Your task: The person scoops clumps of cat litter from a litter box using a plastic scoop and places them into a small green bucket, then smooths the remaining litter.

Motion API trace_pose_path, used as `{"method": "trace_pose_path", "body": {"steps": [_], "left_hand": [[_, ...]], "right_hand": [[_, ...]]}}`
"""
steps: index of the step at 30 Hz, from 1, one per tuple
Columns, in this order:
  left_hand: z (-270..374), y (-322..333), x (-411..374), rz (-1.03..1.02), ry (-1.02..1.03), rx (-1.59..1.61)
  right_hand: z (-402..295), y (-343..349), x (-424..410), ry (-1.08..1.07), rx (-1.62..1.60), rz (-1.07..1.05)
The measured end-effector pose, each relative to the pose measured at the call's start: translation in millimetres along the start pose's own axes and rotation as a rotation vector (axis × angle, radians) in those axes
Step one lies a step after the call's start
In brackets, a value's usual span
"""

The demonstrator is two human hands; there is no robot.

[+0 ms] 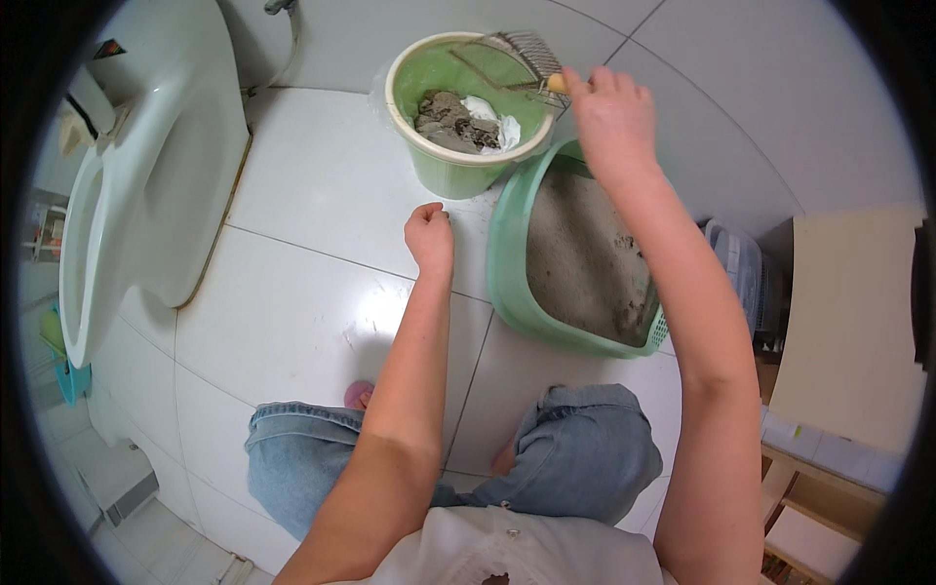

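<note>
My right hand [618, 110] grips the yellow handle of a wire litter scoop [515, 62], which is tilted over the rim of a green bucket [457, 172]. Clumped grey litter [453, 121] and crumpled white tissue [493, 121] lie inside the bucket, which has a clear plastic liner. Below my right wrist stands a green litter tray [508, 270] holding grey litter [578, 256] with darker patches. My left hand [430, 234] hovers in front of the bucket, left of the tray, its fingers curled and nothing visible in them.
A white ceramic pedestal basin [168, 183] stands on the left. Behind the tray on the right is a clear plastic container [738, 270] beside a beige panel [852, 322]. A wooden shelf [826, 504] is at lower right. White floor tiles [292, 307] spread between basin and tray.
</note>
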State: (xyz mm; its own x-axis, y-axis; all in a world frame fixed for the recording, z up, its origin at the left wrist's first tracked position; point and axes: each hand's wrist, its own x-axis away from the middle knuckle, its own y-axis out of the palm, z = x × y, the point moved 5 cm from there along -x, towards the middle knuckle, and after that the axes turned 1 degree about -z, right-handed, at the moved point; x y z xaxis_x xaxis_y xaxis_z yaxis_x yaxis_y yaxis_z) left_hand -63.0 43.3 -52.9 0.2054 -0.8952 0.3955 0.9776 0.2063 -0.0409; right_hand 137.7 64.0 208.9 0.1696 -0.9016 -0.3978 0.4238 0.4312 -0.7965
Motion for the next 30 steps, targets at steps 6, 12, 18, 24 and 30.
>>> {"method": "trace_pose_path", "body": {"steps": [6, 12, 18, 24, 30], "left_hand": [[10, 23, 8, -0.135, 0.029, 0.015], [35, 73, 49, -0.285, 0.192, -0.125], [52, 99, 77, -0.273, 0.511, -0.561], [47, 98, 72, -0.409, 0.323, -0.727], [51, 92, 72, -0.395, 0.355, -0.805]], "right_hand": [[58, -41, 98, 0.308, -0.228, -0.212], [86, -3, 276, 0.745, -0.622, -0.811], [45, 39, 300, 1.084, -0.914, -1.313], [17, 76, 298, 0.624, -0.54, -1.156], [9, 81, 285, 0.736, -0.535, -1.153]]}}
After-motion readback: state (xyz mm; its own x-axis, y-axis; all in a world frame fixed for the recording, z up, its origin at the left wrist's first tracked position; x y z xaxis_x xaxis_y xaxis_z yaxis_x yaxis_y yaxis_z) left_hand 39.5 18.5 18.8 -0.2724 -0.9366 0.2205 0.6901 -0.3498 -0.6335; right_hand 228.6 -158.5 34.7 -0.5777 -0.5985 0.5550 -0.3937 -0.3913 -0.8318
